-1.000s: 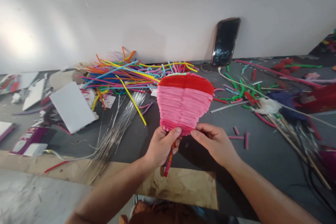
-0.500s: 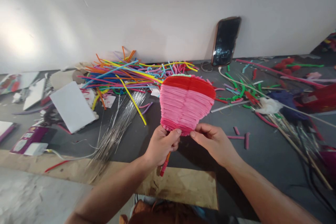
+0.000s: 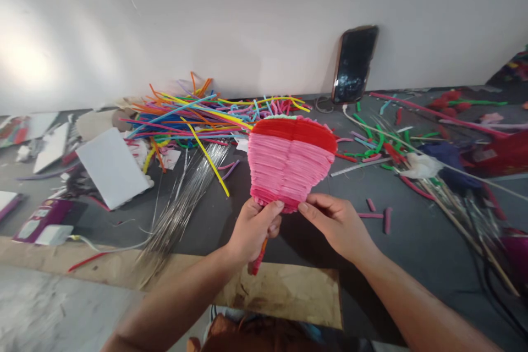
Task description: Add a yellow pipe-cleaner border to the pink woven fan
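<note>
A fan-shaped pipe-cleaner piece, pink with a red band near its top and darker pink at the base, is held up in front of me. My left hand is closed round its narrow base, thumb on the front; a short red and orange stem sticks out below that fist. At the lower right edge, my right hand pinches the piece between thumb and bent fingers. The back of the piece is hidden from view.
Behind lies a heap of colourful pipe cleaners, with thin metal wires in front. A phone leans on the wall, its white cable running right. Green and pink offcuts, a white box and a purple box lie around.
The pipe-cleaner piece has shifted very slightly left in view, along with the surroundings. Both hands keep the same hold.
</note>
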### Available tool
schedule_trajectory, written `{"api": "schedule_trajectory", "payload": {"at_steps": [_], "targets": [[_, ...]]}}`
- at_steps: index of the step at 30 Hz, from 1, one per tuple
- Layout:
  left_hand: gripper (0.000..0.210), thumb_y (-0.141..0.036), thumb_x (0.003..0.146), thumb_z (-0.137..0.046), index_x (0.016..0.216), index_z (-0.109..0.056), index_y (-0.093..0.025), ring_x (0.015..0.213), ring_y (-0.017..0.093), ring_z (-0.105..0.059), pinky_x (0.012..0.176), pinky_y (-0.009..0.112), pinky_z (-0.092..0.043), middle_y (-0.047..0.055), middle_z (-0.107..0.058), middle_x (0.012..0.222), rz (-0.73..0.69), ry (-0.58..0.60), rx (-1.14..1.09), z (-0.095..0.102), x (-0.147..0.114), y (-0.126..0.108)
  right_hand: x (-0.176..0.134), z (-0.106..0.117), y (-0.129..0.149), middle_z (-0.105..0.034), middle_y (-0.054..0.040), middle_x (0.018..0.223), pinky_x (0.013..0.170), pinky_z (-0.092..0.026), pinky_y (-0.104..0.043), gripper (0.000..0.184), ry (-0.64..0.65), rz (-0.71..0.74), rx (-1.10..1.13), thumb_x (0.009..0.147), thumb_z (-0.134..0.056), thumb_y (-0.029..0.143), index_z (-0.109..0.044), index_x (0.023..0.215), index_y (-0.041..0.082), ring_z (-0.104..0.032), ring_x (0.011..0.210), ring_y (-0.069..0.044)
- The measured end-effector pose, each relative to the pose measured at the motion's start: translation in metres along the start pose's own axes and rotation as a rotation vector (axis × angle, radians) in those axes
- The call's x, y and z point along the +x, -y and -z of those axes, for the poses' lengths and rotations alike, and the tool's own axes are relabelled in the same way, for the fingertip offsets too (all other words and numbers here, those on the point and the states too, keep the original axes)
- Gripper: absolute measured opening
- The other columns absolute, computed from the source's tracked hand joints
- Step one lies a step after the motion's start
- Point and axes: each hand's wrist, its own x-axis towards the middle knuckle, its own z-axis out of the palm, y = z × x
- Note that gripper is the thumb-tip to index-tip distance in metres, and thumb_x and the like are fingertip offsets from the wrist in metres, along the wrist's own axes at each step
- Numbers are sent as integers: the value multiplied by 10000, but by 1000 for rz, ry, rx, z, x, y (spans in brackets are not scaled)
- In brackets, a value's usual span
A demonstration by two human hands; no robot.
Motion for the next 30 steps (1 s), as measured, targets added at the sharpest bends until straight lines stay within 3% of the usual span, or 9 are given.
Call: {"api": "schedule_trajectory", "payload": {"at_steps": [7, 14, 21, 30], "targets": [[328, -376, 741, -699, 638, -475, -158, 396, 16, -252, 389, 157, -195, -98, -339, 457, -32, 78, 35, 2, 0, 3, 1, 0, 0, -517, 17, 624, 542, -342, -239, 337, -12, -63, 64, 801, -596, 468, -580, 636, 174, -428, 581, -107], [397, -392, 715, -716, 585, -411, -172, 384, 16, -249, 376, 156, -188, -106, -307, 442, -66, -19, 54, 3, 2, 6, 0, -2, 4, -525, 14, 630, 526, -333, -237, 285, 19, -69, 70, 781, -612, 440, -625, 691, 170, -418, 576, -105], [374, -396, 692, -734, 620, -447, -168, 372, 12, -249, 374, 147, -188, -108, -334, 436, -14, -25, 12, 0, 2, 3, 1, -2, 2, -598, -2, 664, 596, -419, -254, 253, 8, -22, 49, 784, -617, 421, -698, 782, 181, -527, 652, -147], [433, -509, 768, -636, 595, -432, -168, 369, 20, -250, 383, 170, -201, -91, -344, 418, -16, 53, 119, 1, 0, 6, 3, -2, -1, -664, -18, 743, 655, -454, -275, 256, 28, -103, 184, 744, -658, 409, -700, 822, 169, -573, 691, -158]]}}
